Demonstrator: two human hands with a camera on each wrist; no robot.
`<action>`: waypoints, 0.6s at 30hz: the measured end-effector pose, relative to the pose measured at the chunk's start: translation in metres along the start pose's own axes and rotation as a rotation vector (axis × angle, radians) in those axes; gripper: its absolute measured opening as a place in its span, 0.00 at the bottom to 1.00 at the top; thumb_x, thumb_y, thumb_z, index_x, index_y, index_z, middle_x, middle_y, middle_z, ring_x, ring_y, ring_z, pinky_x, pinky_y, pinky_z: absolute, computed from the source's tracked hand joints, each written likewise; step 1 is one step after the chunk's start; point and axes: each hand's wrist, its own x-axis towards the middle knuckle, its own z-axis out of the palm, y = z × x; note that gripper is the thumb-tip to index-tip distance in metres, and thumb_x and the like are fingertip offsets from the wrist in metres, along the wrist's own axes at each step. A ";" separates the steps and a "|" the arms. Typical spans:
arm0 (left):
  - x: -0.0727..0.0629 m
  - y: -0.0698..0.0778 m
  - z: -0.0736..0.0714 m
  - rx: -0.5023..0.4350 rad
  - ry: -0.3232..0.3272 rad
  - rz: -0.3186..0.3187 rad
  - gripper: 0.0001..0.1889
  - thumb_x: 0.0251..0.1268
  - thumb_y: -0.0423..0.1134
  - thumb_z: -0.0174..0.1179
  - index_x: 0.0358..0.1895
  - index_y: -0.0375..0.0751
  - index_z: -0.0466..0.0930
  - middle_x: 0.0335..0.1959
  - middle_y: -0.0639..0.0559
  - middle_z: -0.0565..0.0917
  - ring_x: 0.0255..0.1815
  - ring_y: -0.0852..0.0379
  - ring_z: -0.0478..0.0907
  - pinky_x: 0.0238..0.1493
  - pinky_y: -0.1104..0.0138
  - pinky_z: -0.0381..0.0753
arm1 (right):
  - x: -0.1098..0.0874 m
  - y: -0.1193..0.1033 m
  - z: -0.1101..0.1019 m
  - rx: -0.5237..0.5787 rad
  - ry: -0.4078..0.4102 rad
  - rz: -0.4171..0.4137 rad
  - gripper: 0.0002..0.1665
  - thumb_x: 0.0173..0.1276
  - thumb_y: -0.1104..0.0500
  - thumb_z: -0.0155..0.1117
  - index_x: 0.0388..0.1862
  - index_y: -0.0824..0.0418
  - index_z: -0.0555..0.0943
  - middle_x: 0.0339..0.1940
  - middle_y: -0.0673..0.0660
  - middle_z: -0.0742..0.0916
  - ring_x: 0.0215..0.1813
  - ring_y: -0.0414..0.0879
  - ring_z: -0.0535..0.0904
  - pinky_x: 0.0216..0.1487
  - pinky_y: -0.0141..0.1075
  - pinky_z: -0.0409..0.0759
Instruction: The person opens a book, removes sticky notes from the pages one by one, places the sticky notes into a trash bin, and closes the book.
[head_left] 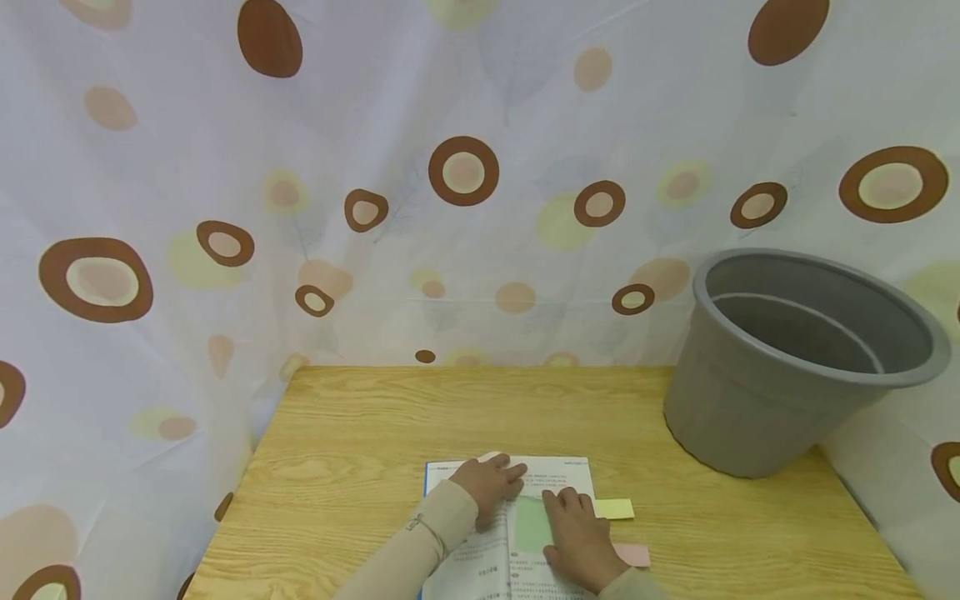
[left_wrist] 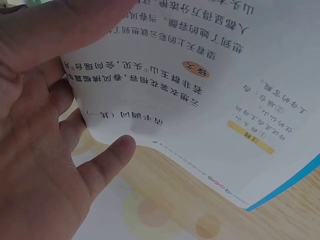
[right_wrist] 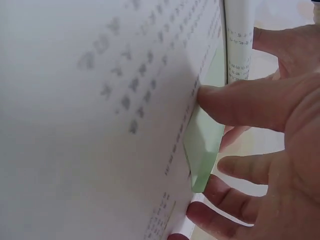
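An open book [head_left: 480, 575] with printed pages and a blue cover edge lies on the table. My left hand [head_left: 491, 485] rests across its upper middle by the fold. In the left wrist view the page bows up and hides some of that hand's fingertips, while its thumb [left_wrist: 65, 32] reaches over the print. A pale green sticky note [head_left: 532, 525] lies on the right page beside the fold. On the note's right side rests my right hand [head_left: 581, 533]. The right wrist view shows the thumb [right_wrist: 225, 102] against the note, with other fingertips at the page.
A yellow sticky tab [head_left: 615, 508] and a pink sticky tab [head_left: 633, 554] stick out from the book's right edge. A large grey bucket [head_left: 750, 408] stands at the table's right. Behind the wooden table [head_left: 360, 425] hangs a patterned curtain [head_left: 465, 267].
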 end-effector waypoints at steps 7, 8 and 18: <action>-0.003 -0.002 -0.002 -0.011 0.003 -0.005 0.43 0.50 0.44 0.73 0.71 0.72 0.65 0.78 0.75 0.57 0.80 0.64 0.56 0.71 0.57 0.75 | 0.003 0.002 0.002 0.034 0.026 0.040 0.37 0.52 0.56 0.76 0.62 0.61 0.76 0.52 0.58 0.77 0.55 0.55 0.71 0.41 0.59 0.79; -0.004 -0.003 -0.003 -0.011 0.005 -0.005 0.43 0.50 0.44 0.73 0.71 0.72 0.65 0.78 0.74 0.57 0.80 0.64 0.56 0.71 0.57 0.75 | 0.003 0.001 0.003 0.038 0.034 0.045 0.34 0.54 0.56 0.75 0.61 0.61 0.77 0.52 0.58 0.77 0.54 0.54 0.71 0.41 0.57 0.79; -0.005 -0.003 -0.004 -0.039 0.010 0.020 0.44 0.46 0.43 0.75 0.71 0.71 0.66 0.78 0.74 0.58 0.80 0.63 0.57 0.70 0.56 0.76 | 0.002 0.006 0.004 0.087 0.114 0.007 0.06 0.58 0.60 0.71 0.33 0.53 0.81 0.38 0.50 0.78 0.48 0.50 0.71 0.37 0.47 0.77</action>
